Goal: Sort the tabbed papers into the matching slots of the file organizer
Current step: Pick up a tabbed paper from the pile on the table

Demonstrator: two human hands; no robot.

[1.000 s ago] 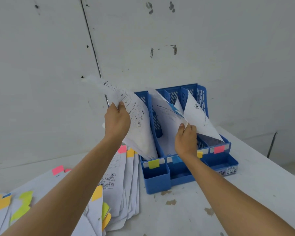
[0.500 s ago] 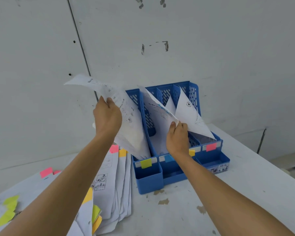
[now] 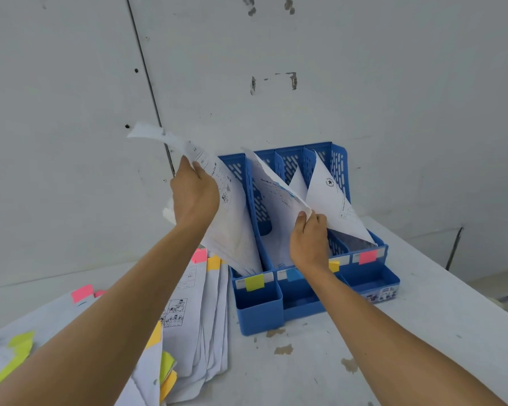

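Blue plastic file organizer (image 3: 339,168) upright on white table (image 3: 423,332), four slots tabbed yellow, blue, orange, pink. Left hand (image 3: 194,197) curled round white printed sheets (image 3: 232,227) standing tilted in yellow-tabbed slot. Right hand (image 3: 308,238) pinching edge of white sheet (image 3: 273,206) in blue-tabbed slot. Fanned pile of tabbed white papers (image 3: 194,332) flat just left of organizer.

Bare workroom: scuffed grey panel wall (image 3: 393,83), paint-chipped white table (image 3: 305,361), tabbed papers (image 3: 194,312).
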